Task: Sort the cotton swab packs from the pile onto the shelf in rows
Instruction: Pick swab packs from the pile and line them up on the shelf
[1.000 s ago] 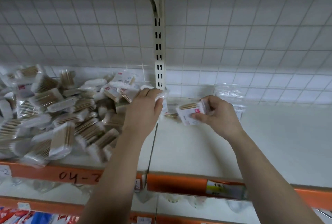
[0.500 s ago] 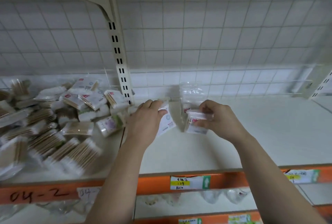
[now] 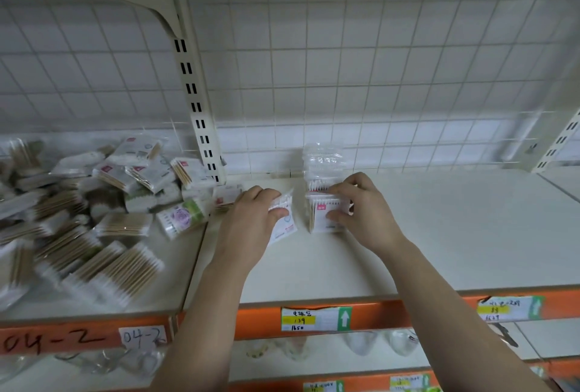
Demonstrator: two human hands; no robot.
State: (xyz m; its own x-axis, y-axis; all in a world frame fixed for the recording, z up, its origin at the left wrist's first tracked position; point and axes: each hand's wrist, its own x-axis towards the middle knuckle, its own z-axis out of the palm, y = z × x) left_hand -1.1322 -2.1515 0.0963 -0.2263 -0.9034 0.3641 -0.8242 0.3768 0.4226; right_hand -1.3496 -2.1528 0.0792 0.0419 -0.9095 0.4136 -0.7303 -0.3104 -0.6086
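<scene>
Right, both hands loaded. My left hand has its fingers curled over the top of one swab pack, thumb under it. The pack is tilted and sits low over the shelf board at frame centre. My right hand pinches a second pack between thumb and curled fingers. It's stood on edge, label toward me, directly in front of the clear packs against the back grid.

Reason for the upright grip: on edge they file front to back as a row and take less board. The left pack is just beside it, not touching, so it can go in next or start a neighbouring row. Can't tell if the right pack's bottom edge is down on the board; too blurred there.

The pile is at frame left, past the slotted upright, loose and mixed, with lots to go. Early in the job, I'd say. Risk: thin packs on edge tip if released without backing.
</scene>
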